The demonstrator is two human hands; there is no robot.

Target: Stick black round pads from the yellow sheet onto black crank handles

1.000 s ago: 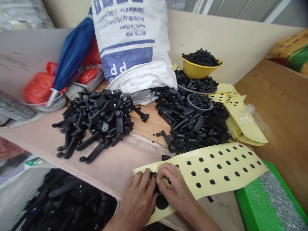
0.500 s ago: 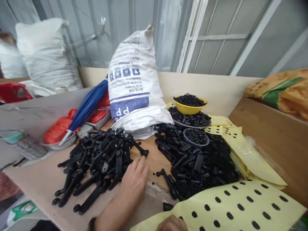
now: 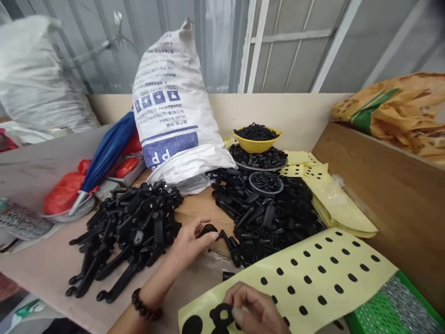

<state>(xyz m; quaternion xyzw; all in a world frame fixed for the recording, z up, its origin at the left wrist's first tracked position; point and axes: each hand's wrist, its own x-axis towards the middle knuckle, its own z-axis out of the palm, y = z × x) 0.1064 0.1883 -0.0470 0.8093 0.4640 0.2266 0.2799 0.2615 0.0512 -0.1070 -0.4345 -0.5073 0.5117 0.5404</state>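
My left hand is raised over the middle of the table, thumb and fingers closed around a black crank handle; only its rounded end shows. To its left lies a pile of black crank handles. At the bottom, my right hand pinches the edge of a black, flat piece with a round hole. That piece lies over the near-left corner of a yellow sheet bearing rows of black oval pads. A larger black disc sits beside it.
More black parts are heaped at the right, with a small clear bowl on them and a yellow bowl behind. A white sack stands at the back. A blue umbrella leans left; a green basket is at lower right.
The crank handle by my left fingertips has left the table and is in that hand, which has come nearer. My right hand has moved up into view at the sheet's corner. The view has shifted.
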